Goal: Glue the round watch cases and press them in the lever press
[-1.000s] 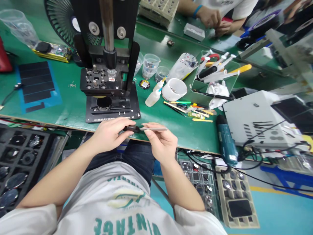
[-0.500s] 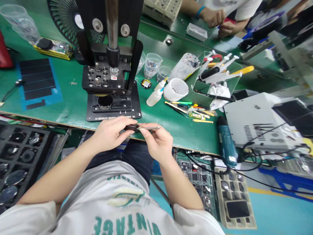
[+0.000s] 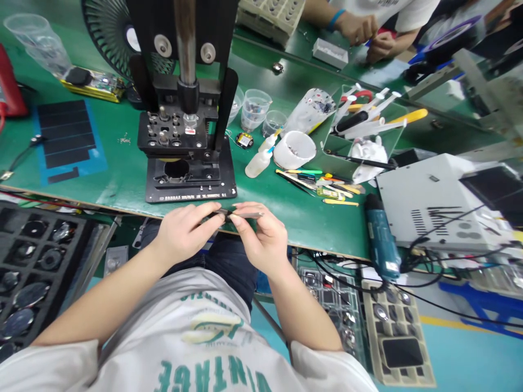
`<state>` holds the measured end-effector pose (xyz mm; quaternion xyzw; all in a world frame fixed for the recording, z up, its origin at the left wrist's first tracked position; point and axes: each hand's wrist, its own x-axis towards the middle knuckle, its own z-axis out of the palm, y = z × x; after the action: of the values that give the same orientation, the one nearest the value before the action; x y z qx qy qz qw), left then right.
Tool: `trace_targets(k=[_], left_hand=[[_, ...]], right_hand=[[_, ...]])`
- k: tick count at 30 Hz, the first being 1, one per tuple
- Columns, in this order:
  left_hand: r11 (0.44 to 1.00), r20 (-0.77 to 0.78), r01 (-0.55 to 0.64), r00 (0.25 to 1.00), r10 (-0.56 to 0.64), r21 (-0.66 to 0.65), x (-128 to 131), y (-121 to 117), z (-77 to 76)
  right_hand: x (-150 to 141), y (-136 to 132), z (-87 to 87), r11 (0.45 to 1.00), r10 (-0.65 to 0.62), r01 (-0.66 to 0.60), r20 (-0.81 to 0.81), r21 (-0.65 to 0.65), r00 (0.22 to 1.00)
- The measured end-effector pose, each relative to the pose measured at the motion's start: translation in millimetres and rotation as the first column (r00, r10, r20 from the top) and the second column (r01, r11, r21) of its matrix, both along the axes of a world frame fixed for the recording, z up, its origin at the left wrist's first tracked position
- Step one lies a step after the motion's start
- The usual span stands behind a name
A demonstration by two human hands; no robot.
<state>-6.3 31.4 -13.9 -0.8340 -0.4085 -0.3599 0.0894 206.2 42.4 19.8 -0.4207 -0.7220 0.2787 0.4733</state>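
My left hand (image 3: 183,231) is closed, its thumb and fingers pinching a small dark part (image 3: 221,211) at the bench's front edge. Much of that part is covered by the fingertips. Close on the right, my right hand (image 3: 263,239) grips a thin, flat metal tool (image 3: 250,215) between thumb and fingers. The tool's narrow end points left and meets the dark part or lies right beside it; I cannot tell which. Just beyond both hands stands a black press (image 3: 190,182) with a round opening in its base.
Small dropper bottles (image 3: 258,163), a white cup (image 3: 295,149) and several hand tools (image 3: 322,185) lie right of the press. A teal heat gun (image 3: 382,234) hangs beside a grey box (image 3: 433,201). Black part trays (image 3: 36,261) sit lower left. Across the bench are another person's hands (image 3: 363,35).
My right hand has moved left with the metal tool, towards the dark part. The dark part now shows less between my left fingertips. The view has shifted slightly.
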Motion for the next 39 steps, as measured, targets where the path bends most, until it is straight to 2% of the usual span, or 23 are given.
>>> trace_targets(k=[8, 16, 20, 25, 30, 39], left_hand=[[0.999, -0.040, -0.025, 0.999, 0.027, 0.034, 4, -6, 9.9], [0.996, -0.003, -0.005, 1.000, 0.005, 0.089, 4, -8, 4.8], [0.994, -0.012, -0.019, 1.000, 0.020, 0.107, 6, -10, 7.6], [0.993, -0.058, -0.070, 0.995, 0.075, 0.095, 8, -11, 15.8], [0.993, -0.078, -0.072, 0.994, 0.080, 0.096, 9, -10, 20.9], [0.987, -0.061, -0.070, 0.995, 0.079, 0.144, 9, -11, 21.8]], right_hand=[[2, -1, 3.8, 0.996, 0.051, -0.053, 0.025, 0.073, 0.998], [-1, -6, 2.5, 0.995, 0.030, -0.034, 0.045, 0.089, 0.999], [-2, -7, 2.4, 0.994, 0.010, -0.016, 0.055, 0.109, 0.998], [0, -6, 2.6, 0.995, 0.021, -0.027, 0.068, 0.097, 0.998], [0, -6, 4.5, 0.996, -0.002, -0.006, 0.096, 0.094, 0.995], [-4, -9, 4.8, 0.996, -0.008, 0.001, 0.080, 0.084, 0.997]])
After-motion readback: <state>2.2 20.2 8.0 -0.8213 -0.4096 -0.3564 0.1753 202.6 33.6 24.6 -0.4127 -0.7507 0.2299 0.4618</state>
